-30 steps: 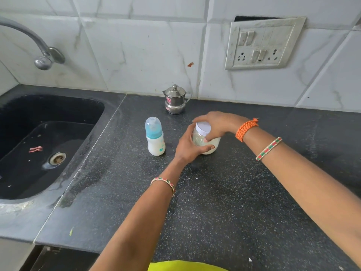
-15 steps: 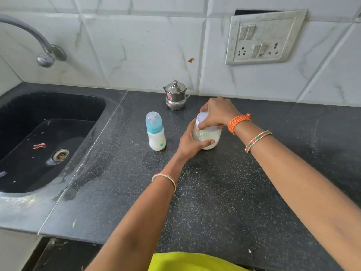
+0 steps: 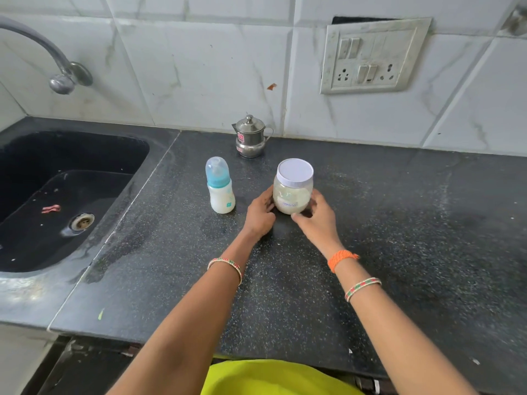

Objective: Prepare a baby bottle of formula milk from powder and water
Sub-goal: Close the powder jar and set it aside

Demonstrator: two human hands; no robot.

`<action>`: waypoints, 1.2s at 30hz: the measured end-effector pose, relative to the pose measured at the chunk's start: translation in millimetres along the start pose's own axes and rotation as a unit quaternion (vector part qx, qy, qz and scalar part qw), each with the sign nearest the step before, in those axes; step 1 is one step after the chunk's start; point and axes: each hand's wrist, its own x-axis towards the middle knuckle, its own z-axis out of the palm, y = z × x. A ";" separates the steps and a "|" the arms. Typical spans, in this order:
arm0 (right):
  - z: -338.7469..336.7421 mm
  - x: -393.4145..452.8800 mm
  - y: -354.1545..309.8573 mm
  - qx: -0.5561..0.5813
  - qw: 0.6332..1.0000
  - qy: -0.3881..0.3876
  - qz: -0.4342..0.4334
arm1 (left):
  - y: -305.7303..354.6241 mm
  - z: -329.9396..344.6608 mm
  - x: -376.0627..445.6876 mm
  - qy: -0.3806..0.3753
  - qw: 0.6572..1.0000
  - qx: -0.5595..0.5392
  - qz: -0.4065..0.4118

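Observation:
A small baby bottle with a clear blue cap stands upright on the black counter, white liquid filling its lower half. Right of it stands a clear formula jar holding pale powder, its white lid on top. My left hand presses against the jar's lower left side. My right hand cups its lower right side, fingers at the base. The jar rests on the counter between both hands.
A small steel lidded pot stands behind the bottle by the tiled wall. A black sink with a tap lies at the left. A switchboard is on the wall.
My right hand has left the jar's lid and come down to the jar's lower right side. My left hand stays on the jar's left side. The bottle has not moved.

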 end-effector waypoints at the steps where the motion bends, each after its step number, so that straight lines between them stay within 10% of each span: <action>1: 6.9 0.0 0.9 -0.025 1.000 0.007 -0.013 | -0.1 -0.3 -0.8 0.008 1.000 -0.003 -0.001; 7: 26.4 25.5 -4.4 -0.191 0.974 0.123 -0.018 | 5.0 -21.3 15.7 0.028 0.996 -0.045 -0.071; 26: 36.1 211.1 -5.5 -0.240 0.958 0.152 -0.026 | 3.8 14.3 115.8 0.307 0.943 0.090 -0.088; 36: 29.2 179.3 -23.7 -0.293 0.948 0.105 0.066 | 16.4 0.3 104.7 0.211 0.966 0.124 -0.078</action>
